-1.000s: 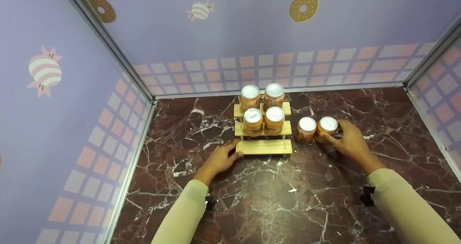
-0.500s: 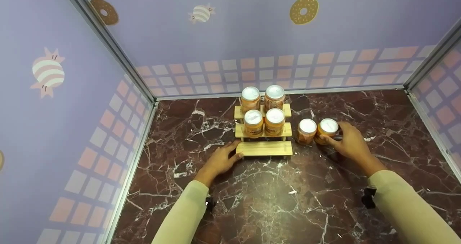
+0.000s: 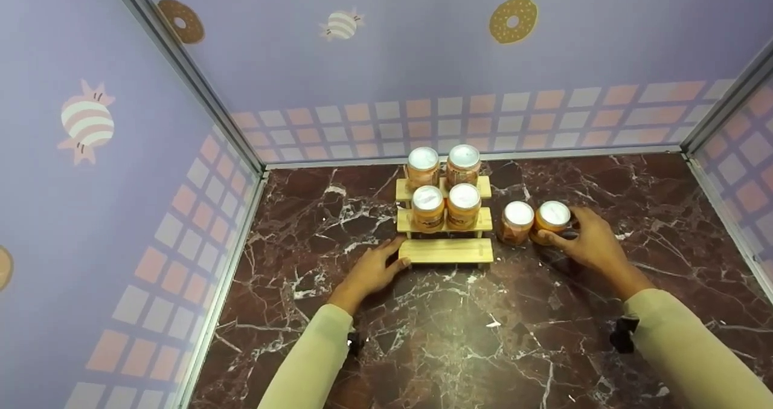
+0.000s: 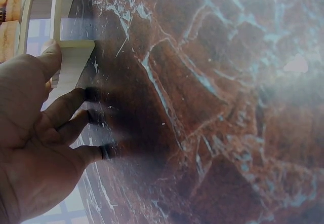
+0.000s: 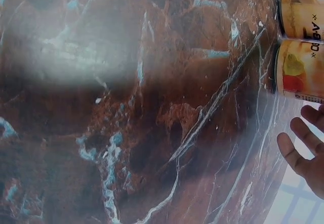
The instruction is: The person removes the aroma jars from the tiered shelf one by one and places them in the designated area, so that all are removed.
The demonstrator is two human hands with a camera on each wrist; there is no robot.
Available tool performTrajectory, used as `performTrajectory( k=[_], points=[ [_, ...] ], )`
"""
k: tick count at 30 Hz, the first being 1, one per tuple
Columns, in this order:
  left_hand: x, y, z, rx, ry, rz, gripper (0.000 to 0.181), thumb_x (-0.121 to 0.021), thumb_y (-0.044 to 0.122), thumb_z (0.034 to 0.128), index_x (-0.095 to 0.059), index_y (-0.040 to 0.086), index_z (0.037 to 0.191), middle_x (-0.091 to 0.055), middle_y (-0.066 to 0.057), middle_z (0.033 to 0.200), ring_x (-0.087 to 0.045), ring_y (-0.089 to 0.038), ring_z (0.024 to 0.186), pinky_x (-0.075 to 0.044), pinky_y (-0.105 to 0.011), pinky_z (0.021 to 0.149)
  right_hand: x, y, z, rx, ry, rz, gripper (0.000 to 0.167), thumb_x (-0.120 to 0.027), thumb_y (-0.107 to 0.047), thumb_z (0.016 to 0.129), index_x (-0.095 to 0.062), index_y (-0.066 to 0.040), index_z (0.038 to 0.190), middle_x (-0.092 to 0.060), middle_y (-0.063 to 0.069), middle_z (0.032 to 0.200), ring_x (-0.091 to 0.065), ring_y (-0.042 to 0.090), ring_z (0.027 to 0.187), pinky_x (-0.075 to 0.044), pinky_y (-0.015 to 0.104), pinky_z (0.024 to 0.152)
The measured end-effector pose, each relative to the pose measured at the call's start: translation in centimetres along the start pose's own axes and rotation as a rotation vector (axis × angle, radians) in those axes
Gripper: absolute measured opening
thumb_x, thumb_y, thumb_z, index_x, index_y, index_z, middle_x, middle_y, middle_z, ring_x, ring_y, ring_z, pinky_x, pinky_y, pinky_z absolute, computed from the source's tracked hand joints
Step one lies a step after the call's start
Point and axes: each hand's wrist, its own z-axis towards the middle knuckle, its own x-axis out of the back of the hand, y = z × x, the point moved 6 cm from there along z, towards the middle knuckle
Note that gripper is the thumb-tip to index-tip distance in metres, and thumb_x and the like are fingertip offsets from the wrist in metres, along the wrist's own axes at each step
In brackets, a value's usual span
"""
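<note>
While the left hand (image 3: pixel 371 268) is steadying itself at the left end of a three-step wooden rack (image 3: pixel 445 250), the right hand (image 3: pixel 595 240) is reaching around the outermost orange can (image 3: pixel 554 215) on the dark, white-veined surface (image 3: pixel 441 336). This can is standing upright between the right thumb (image 3: pixel 552 238), which is crossing its near side, and the index finger, which is bending along its right side. In the right wrist view, the visible fingers (image 5: pixel 291 148) are spreading just beside the can's fruit-printed label, their tips apart from it. Another orange can (image 3: pixel 517 218) is standing upright just beside the held one, between it and the rack.

At the rack, the left thumb and index finger are straddling the bare bottom step, the thumb touching its front corner; the remaining left fingers are fanning out loosely near the surface. Two more cans, a left one (image 3: pixel 428 206) and a right one (image 3: pixel 464 206), are standing on the middle step, and a rear pair (image 3: pixel 423 168) is occupying the top step.
</note>
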Motion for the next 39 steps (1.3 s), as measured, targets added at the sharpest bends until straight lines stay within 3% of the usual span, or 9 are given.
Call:
performTrajectory(
  k=[6,10,17,25,32,39],
  points=[
    [-0.1,-0.1,0.1,0.007,-0.008,0.002,0.084,-0.043,0.083,0.1044,-0.039,0.034,0.173,-0.045,-0.020,0.173,-0.046,-0.040,0.161,-0.029,-0.064,0.137,1.2,-0.5,0.0,0.030,0.026,-0.010,0.092,-0.087,-0.049,0.096,-0.050,0.012,0.154,-0.060,0.037,0.140,-0.065,0.057,0.120,-0.055,0.075,0.099],
    [-0.1,-0.1,0.1,0.018,-0.018,-0.004,0.085,-0.042,0.084,0.1033,-0.038,0.035,0.173,-0.044,-0.020,0.174,-0.045,-0.041,0.161,-0.028,-0.064,0.137,2.1,-1.4,0.3,0.064,0.050,-0.043,0.090,-0.088,-0.044,0.095,-0.050,0.010,0.155,-0.058,0.035,0.139,-0.062,0.056,0.120,-0.053,0.076,0.097],
    [0.2,0.2,0.0,0.016,-0.010,-0.019,0.084,-0.045,0.082,0.1036,-0.041,0.034,0.172,-0.046,-0.022,0.172,-0.046,-0.044,0.160,-0.028,-0.067,0.136,2.8,-3.9,0.8,0.146,0.084,-0.085,0.087,-0.090,-0.040,0.092,-0.052,0.006,0.155,-0.057,0.034,0.143,-0.055,0.058,0.131,-0.050,0.081,0.106],
    [0.1,0.2,0.0,0.012,-0.011,-0.020,0.085,-0.045,0.082,0.1042,-0.040,0.032,0.173,-0.045,-0.026,0.172,-0.047,-0.048,0.159,-0.028,-0.068,0.136,2.0,-6.9,1.5,0.183,0.054,-0.081,0.087,-0.089,-0.045,0.093,-0.053,0.003,0.156,-0.057,0.033,0.144,-0.058,0.057,0.129,-0.054,0.079,0.105],
    [0.1,0.1,0.0,0.015,-0.029,-0.021,0.089,-0.042,0.086,0.1026,-0.040,0.031,0.173,-0.044,-0.023,0.174,-0.046,-0.048,0.159,-0.027,-0.065,0.137,0.6,-9.5,1.9,0.260,0.055,-0.099,0.088,-0.092,-0.046,0.089,-0.056,0.003,0.154,-0.061,0.028,0.140,-0.058,0.049,0.129,-0.052,0.073,0.112],
    [0.8,1.2,-0.6,0.027,-0.026,-0.045,0.088,-0.045,0.082,0.1041,-0.043,0.026,0.172,-0.044,-0.028,0.172,-0.046,-0.053,0.157,-0.029,-0.069,0.135,-0.8,-12.3,2.5,0.283,0.039,-0.080,0.090,-0.089,-0.054,0.090,-0.057,-0.001,0.155,-0.062,0.025,0.143,-0.056,0.049,0.134,-0.049,0.074,0.114]
  ],
)
